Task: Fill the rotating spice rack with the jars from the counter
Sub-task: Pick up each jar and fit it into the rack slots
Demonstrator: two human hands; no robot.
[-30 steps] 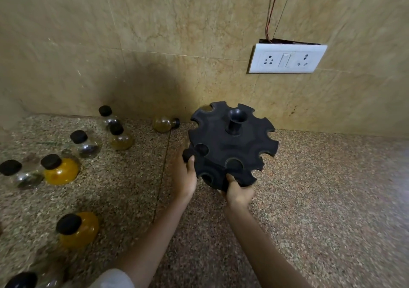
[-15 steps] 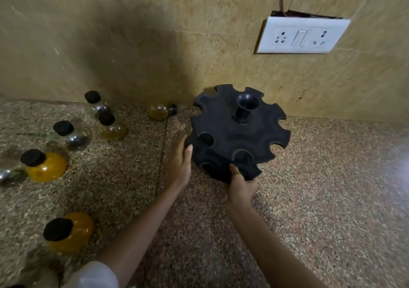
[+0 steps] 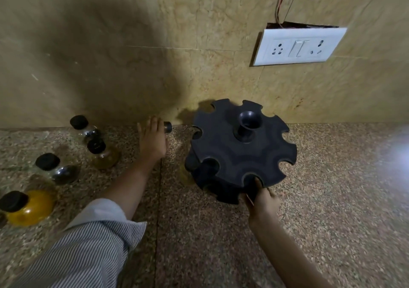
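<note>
One black rotating spice rack (image 3: 241,152) stands on the speckled granite counter (image 3: 309,210), close to the beige tiled wall (image 3: 155,33), with its central funnel-shaped post (image 3: 249,126) upright. The rack's top disc has rounded slots cut around its rim; every slot that shows is without a jar, though the lower tier is mostly hidden beneath the disc. Five jars with black caps are visible, all to the left of the rack. Four stand upright on the counter: a clear jar (image 3: 85,128) nearest the wall, an amber-tinted jar (image 3: 104,155) just in front of it, a jar with dark contents (image 3: 59,170) farther left, and a jar of yellow powder (image 3: 26,208) at the left edge of view. The fifth jar (image 3: 167,126) lies on its side at the foot of the wall, between the upright jars and the rack; only its black cap shows, so its contents cannot be told. The left hand (image 3: 152,139) lies over this fifth jar with fingers curled down on its body, covering it. The right hand (image 3: 263,201) pinches the near rim of the rack, thumb set in one slot and fingers under the disc. One white switch-and-socket plate (image 3: 298,46) is mounted on the wall above the rack, to its right.
</note>
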